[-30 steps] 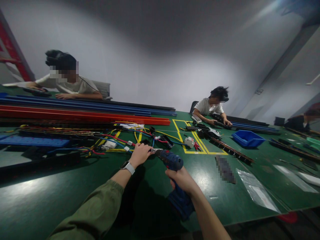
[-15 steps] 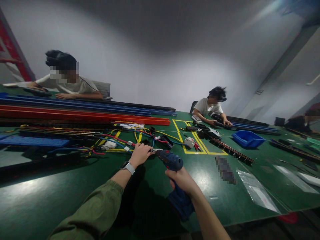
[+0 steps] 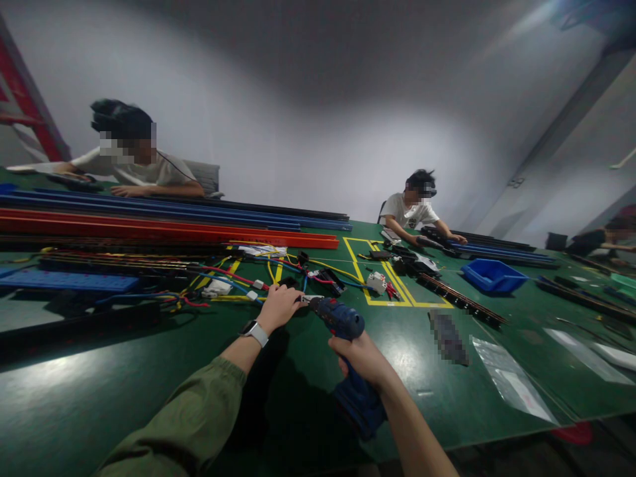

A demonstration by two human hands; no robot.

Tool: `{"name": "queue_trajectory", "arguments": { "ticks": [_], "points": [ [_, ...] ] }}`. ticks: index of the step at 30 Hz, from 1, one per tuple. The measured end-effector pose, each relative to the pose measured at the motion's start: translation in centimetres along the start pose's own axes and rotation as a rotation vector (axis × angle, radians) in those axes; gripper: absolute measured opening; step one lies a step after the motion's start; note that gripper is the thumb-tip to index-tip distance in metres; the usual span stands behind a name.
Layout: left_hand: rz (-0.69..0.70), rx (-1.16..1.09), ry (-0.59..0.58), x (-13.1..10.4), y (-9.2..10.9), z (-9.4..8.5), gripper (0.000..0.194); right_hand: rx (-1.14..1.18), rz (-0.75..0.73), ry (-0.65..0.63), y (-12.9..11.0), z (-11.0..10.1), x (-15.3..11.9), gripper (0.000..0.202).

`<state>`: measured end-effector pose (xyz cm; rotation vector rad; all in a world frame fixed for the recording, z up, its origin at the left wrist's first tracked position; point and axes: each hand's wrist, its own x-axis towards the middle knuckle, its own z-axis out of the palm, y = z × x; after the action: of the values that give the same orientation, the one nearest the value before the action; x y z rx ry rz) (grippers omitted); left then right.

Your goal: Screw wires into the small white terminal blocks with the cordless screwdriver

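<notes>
Over the desk (image 3: 447, 411): blue drill (image 3: 342, 319), right hand (image 3: 366, 359) fingers wrapped round its handle. Probably heavy, rigid; best held there. Left hand (image 3: 279, 309) fingers at its nose; grasp cannot be told.

Dim o/all; upper wall (image 3: 308, 59) v. dark w/ paler patches lower L & R. Faint light streak, top R corner. Green bench (image 3: 149, 361) had soft glare far L & R of blue power tool (image 3: 342, 321); plastic bag (image 3: 501, 371) shiny too. Deep shadow btwn L hand (image 3: 281, 308) & tool, detail lost. Wide-angle stretch twd edges. Bkgd soft, far-R person (image 3: 591, 242) murky. Mosaic blocks over dark slab (image 3: 450, 338).
</notes>
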<state>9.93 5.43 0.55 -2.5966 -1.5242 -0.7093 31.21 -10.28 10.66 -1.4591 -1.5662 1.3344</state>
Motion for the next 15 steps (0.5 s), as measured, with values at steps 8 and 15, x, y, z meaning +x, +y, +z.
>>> {"name": "queue_trajectory", "arguments": {
  "ticks": [8, 15],
  "points": [
    [-0.011, 0.007, -0.015, 0.06, 0.0, 0.0, 0.032, 0.015, 0.013, 0.017, 0.4, 0.03, 0.1, 0.016],
    [-0.005, 0.009, 0.005, 0.0, -0.03, 0.05, 0.03, 0.032, 0.006, 0.005, 0.65, 0.02, 0.33, 0.012]
  ]
}}
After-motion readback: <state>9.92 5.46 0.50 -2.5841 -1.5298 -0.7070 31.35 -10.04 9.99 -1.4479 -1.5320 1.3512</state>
